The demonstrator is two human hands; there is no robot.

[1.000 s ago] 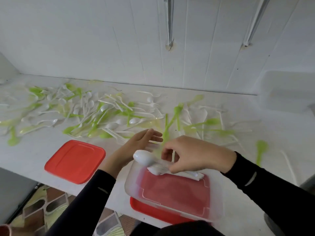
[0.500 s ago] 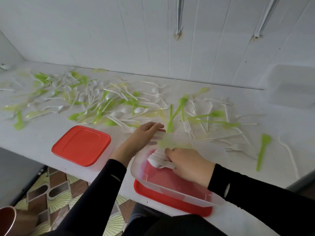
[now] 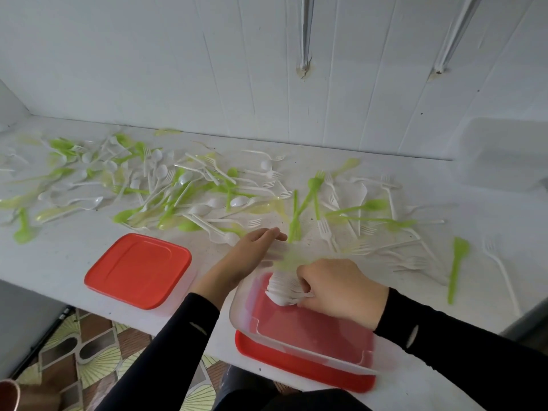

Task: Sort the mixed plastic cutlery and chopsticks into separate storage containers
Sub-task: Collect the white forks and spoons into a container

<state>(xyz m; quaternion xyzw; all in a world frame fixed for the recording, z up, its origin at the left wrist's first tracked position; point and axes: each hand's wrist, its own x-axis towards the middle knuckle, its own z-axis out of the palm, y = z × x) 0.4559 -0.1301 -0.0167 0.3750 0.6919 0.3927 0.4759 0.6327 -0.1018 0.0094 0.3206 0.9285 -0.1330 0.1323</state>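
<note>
Right hand point(image 3: 341, 292) clamps 1 bundle of white spoons point(image 3: 281, 292), bowls low inside the clear container point(image 3: 240, 315); left hand point(image 3: 252, 253), fingers straight, rests at its far-left wall, seemingly to stop sliding; unsorted cutlery point(image 3: 178, 191) lies scattered on the far counter point(image 3: 59, 262).
</note>
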